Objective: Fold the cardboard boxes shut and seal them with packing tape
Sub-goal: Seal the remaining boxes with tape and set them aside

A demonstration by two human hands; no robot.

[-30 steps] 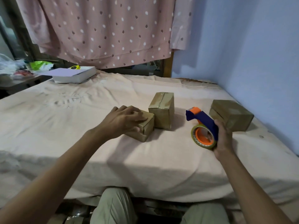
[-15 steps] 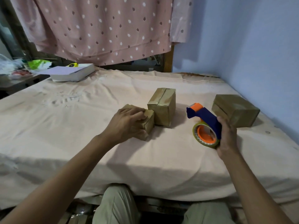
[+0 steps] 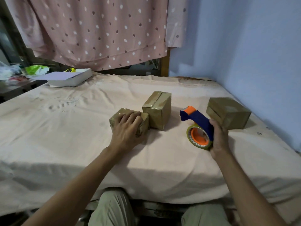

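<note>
Far left, off the bed: plastic bags (image 3: 36, 70) in green and white on a side table, not part of your job

Back left corner of the bed sheet (image 3: 65, 144): flat white box (image 3: 71, 77), a small yellow object (image 3: 70, 70) behind it

Left of centre: small cardboard box (image 3: 117, 117), flaps down, glossy with tape on its top; your left hand (image 3: 126, 130) lies over its near right part, fingers curled across the top and down the side, gripping it

Touching that box on its right: tall cardboard box (image 3: 157, 110), upright, closed, a tape strip running along the top seam and over the edge

Right of centre: tape dispenser (image 3: 199, 128), blue handle, orange hub, roll loaded, cutter end pointing away from you; your right hand (image 3: 218, 137) is wrapped round the handle and holds it upright on or just above the sheet, well apart from the small box

Far right, near the blue wall (image 3: 244, 46): low cardboard box (image 3: 228, 112), closed; whether its seam is taped you cannot tell from here

Progress, as a judgement: all three boxes are folded shut and at least two carry tape. What seems left is any untaped seam on the small box under your left hand, and checking the low one
</note>
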